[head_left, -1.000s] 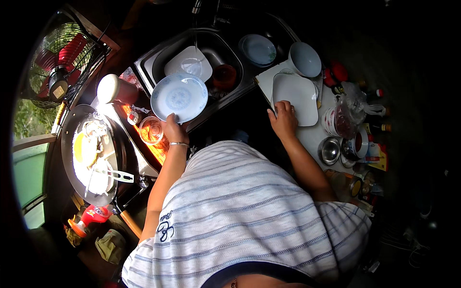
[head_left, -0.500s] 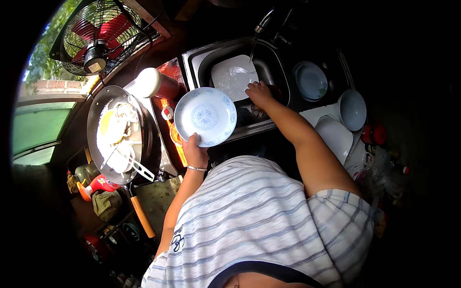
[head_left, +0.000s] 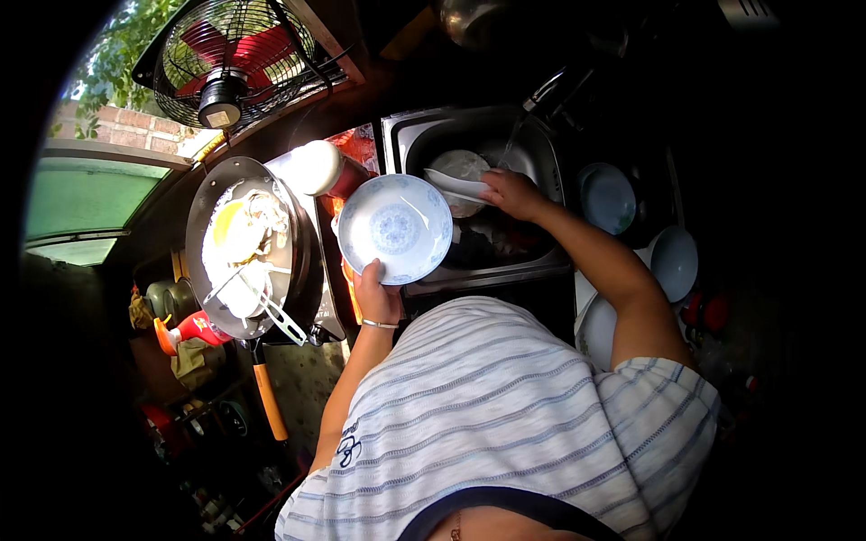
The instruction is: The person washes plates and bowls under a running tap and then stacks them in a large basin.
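Observation:
My left hand (head_left: 373, 293) grips the lower edge of a round white plate (head_left: 419, 239) with a blue pattern, held up in front of the sink, thumb on its upper face. Inside the metal sink (head_left: 424, 278), my right hand (head_left: 510, 192) has its fingers closed on the right end of a white squarish plate (head_left: 456, 186), seen nearly edge-on. Behind that plate lies a round pale dish (head_left: 462, 164), partly covered. Water runs from the faucet (head_left: 544, 88) close to my right hand. Dark shapes at the sink's near side are too dim to make out.
Left of the sink stands a wok (head_left: 203, 185) holding food and utensils, its wooden handle pointing toward me. A fan (head_left: 236, 68) hangs by the window. Right of the sink are a bluish bowl (head_left: 607, 197), another bowl (head_left: 674, 263) and a white dish (head_left: 595, 334).
My right hand has tilted up the white squarish plate, which lay flat in the sink, and the round dish now shows. My left hand still holds the patterned plate.

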A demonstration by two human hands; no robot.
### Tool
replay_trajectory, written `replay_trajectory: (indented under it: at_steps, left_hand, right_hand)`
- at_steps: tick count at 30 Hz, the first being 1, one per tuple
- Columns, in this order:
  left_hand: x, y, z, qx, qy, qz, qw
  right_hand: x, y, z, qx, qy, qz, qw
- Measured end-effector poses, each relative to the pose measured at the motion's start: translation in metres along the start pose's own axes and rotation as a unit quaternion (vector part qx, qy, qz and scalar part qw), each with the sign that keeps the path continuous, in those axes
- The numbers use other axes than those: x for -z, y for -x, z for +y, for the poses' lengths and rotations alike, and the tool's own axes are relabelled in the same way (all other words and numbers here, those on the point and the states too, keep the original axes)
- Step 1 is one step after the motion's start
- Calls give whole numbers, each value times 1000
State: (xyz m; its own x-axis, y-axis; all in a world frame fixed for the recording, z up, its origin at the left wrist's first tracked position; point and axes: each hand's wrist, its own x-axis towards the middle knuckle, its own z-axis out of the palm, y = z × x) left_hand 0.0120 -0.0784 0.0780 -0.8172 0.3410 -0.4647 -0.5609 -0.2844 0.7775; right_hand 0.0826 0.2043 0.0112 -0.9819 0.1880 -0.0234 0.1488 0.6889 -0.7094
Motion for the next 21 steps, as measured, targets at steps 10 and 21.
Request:
replay_trajectory:
  at_steps: [10,21]
  left_hand:
    - [5,-8,-6,5,5,-6,1000]
    - [13,2,-1,0,15,-8,1000]
  right_hand:
    - [29,-36,27,-236,-524,274,771]
    - [28,-26,11,-157,-632,275,708]
